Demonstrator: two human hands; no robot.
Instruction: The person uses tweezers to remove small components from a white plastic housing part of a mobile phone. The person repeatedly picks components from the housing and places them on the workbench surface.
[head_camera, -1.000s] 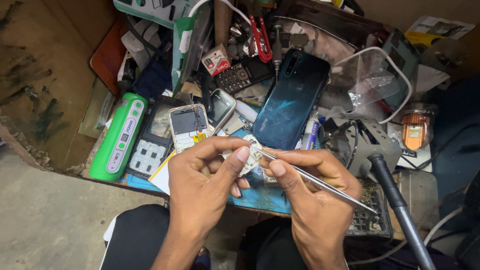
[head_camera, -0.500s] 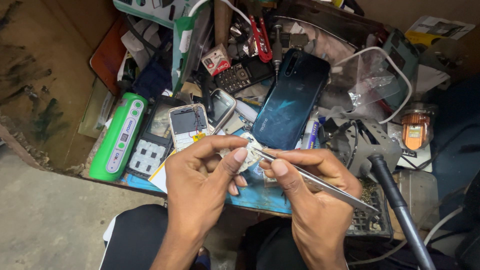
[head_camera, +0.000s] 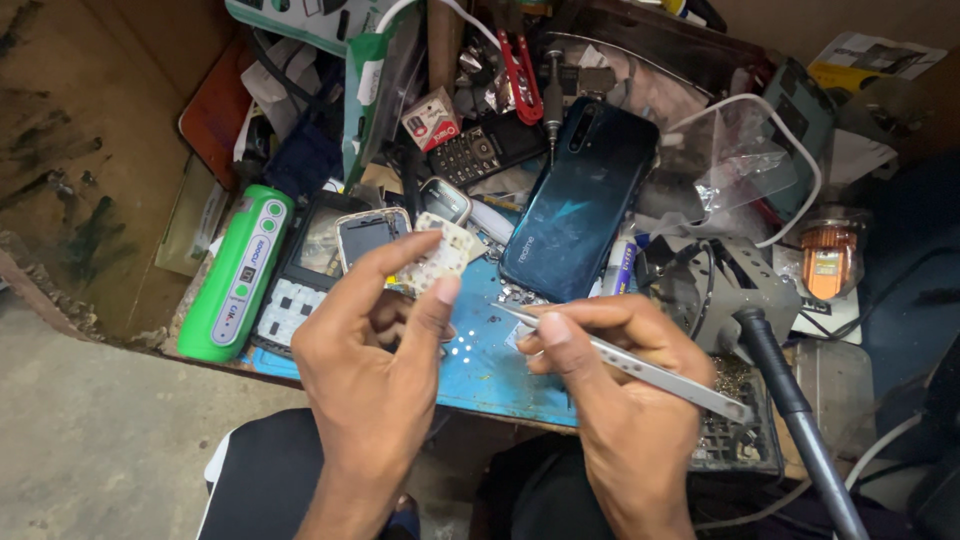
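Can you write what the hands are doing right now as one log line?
left hand: pinches white keypad piece | right hand: holds metal tweezers | apart | over blue mat

left hand (head_camera: 375, 345) pinching, right hand (head_camera: 610, 375) gripping

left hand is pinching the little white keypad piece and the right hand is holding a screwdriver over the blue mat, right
Not quite: the right hand holds metal tweezers, not a screwdriver. The head view shows their thin silver prongs. The rest stands: the left hand pinches the white keypad piece, above the blue mat.
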